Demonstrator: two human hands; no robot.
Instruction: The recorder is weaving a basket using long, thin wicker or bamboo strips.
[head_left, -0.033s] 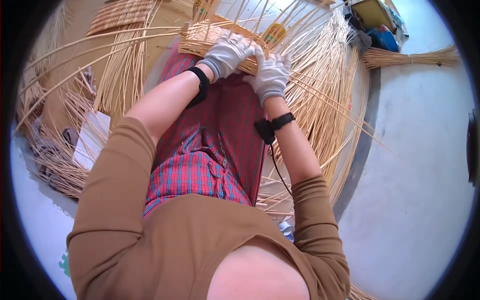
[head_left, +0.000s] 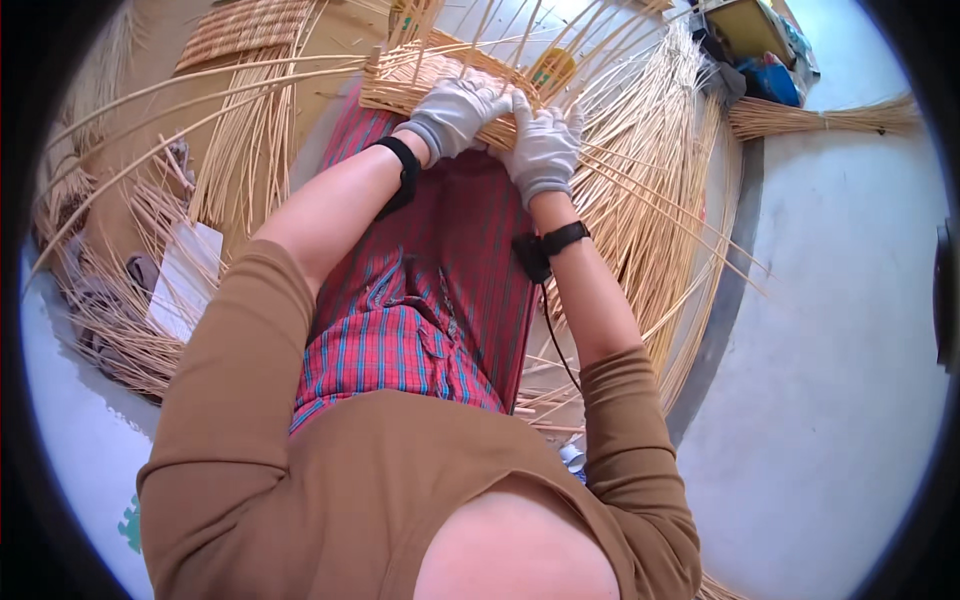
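A partly woven wicker basket (head_left: 395, 91) of pale strips lies across the far end of my lap, with upright stakes rising from its far and right sides. My left hand (head_left: 462, 112), in a white glove, has its fingers bent over the near edge of the basket. Close beside it my right hand (head_left: 545, 148), gloved too, grips the basket's near right corner. Its index finger points up next to the left fingertips, and its thumb is tucked at the lower edge. Whatever strand the fingertips pinch is too small to make out. Long loose canes run out from the basket to both sides.
A red plaid cloth (head_left: 400, 350) covers my legs. To the right a large bundle of cane (head_left: 640, 170) is spread on the floor, with a tied bundle (head_left: 820, 117) beyond. At left lie cane strips (head_left: 240, 165), a woven mat (head_left: 245, 32) and a white sheet (head_left: 186, 280).
My right thumb has drawn in toward the basket's lower edge. Both hands stay at nearly the same place on the basket, and the whole view has shifted slightly.
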